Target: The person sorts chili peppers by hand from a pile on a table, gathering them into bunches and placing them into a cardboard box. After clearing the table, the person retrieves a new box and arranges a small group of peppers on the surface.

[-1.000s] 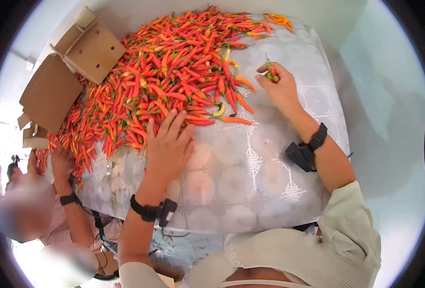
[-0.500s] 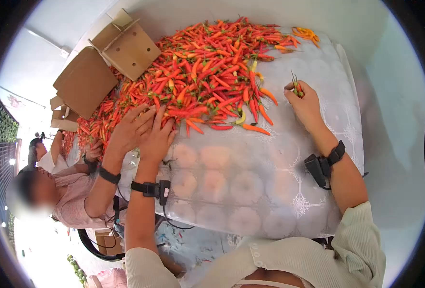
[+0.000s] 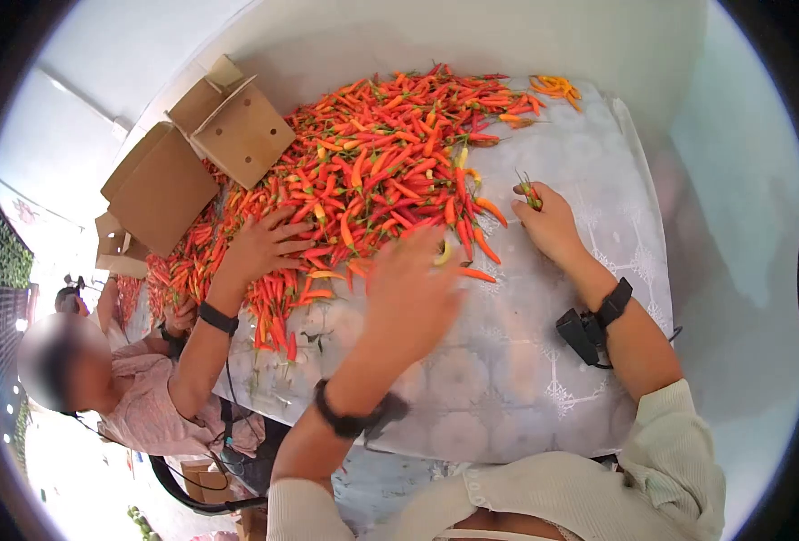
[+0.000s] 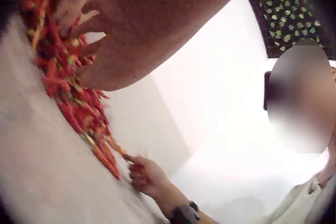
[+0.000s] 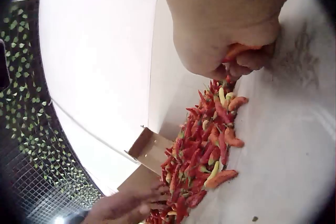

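Note:
A broad heap of red and orange chili peppers [image 3: 354,171] covers the left and back of the table. My left hand [image 3: 413,293], blurred in the head view, is over the heap's front edge with its fingers spread, near a pale yellow pepper [image 3: 444,252]. Right of the heap, my right hand [image 3: 553,225] holds a few chili peppers [image 3: 531,193], their thin stems poking up past the fingers. In the right wrist view its fingers curl round an orange-red pepper [image 5: 241,50]; the palm's inside is hidden.
Another person's hand [image 3: 260,248] rests on the heap to my left. Cardboard boxes [image 3: 160,185] stand behind that side. Some yellow-orange peppers [image 3: 557,90] lie apart at the back right. A patterned clear cover [image 3: 589,180] lies over the table.
My left hand went left to the heap's front edge, then swung back right. The other person's hand reached onto the heap. My right hand kept its peppers; the head view shifted.

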A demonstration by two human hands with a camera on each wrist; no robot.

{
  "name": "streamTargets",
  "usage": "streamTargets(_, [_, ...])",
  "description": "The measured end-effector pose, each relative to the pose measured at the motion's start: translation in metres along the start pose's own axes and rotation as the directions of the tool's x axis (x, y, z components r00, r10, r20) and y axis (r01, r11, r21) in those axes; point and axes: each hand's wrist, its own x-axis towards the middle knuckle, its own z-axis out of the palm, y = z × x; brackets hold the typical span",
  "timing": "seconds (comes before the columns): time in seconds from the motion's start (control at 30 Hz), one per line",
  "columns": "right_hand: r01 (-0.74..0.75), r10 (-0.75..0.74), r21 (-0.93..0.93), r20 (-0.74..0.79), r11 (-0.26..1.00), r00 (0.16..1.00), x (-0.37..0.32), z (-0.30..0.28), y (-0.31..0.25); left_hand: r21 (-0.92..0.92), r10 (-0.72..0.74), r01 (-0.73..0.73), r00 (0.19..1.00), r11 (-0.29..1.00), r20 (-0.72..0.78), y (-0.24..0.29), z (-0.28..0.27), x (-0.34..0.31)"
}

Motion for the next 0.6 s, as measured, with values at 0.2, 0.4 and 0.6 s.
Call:
streamTargets(0.2, [0.064, -0.065, -0.034, -0.021, 0.997, 0.998, 0.045, 0.003, -0.003, 0.104, 0.194, -0.184, 0.976, 0.977, -0.095, -0.019, 0.075, 0.082])
streamTargets(0.4, [0.252, -0.239, -0.138, 0.105, 0.958, 0.965, 0.109, 0.066, -0.024, 0.176, 0.137, -0.106, 0.975, 0.979, -0.175, -0.062, 0.082, 0.092])
streamTargets(0.6, [0.201, -0.198, -0.004, 0.156, 0.980, 0.968, 0.092, 0.127, -0.075, 0.231, 0.070, -0.019, 0.974, 0.973, -0.216, -0.101, 0.062, 0.063])
